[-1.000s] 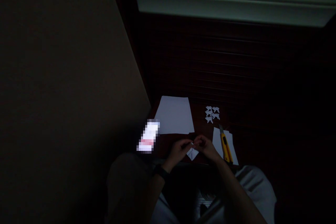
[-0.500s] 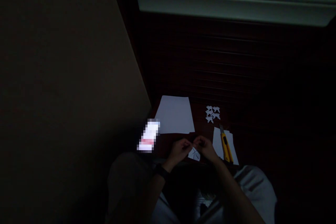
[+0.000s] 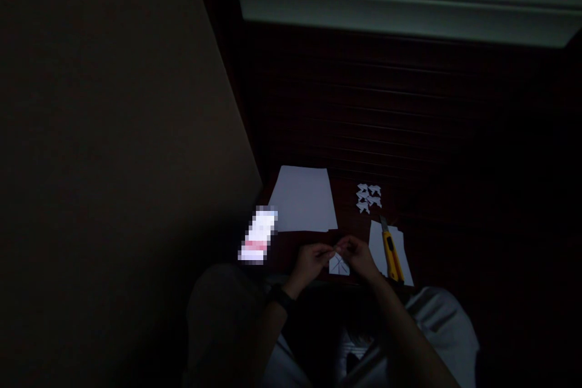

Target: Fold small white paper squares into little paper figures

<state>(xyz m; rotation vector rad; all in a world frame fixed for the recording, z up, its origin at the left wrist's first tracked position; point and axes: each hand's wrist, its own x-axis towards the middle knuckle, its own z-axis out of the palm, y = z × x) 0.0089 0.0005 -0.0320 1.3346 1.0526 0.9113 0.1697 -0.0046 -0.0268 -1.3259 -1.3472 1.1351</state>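
Note:
A small piece of white paper (image 3: 339, 265) with dark crease lines hangs between my two hands at the near edge of the dark table. My left hand (image 3: 313, 259) pinches its upper left part, fingers closed. Closed as well, my right hand (image 3: 357, 256) grips its top from the right, and the fingertips of both hands nearly meet there. What the fingertips cover of the paper is hidden. Beyond the right hand lie several small folded paper shapes (image 3: 368, 198) in a cluster.
A yellow utility knife (image 3: 392, 256), blade bared and pointing away, rests on white paper sheets (image 3: 406, 254) to the right. A larger paper stack (image 3: 304, 199) lies at the back left, beside a blurred lit phone screen (image 3: 258, 235). A wall (image 3: 136, 103) rises on the left.
The small creased paper has turned a little and now sits more squarely, slightly to the right. My left fingers have stretched further towards the right hand. The other things lie unmoved.

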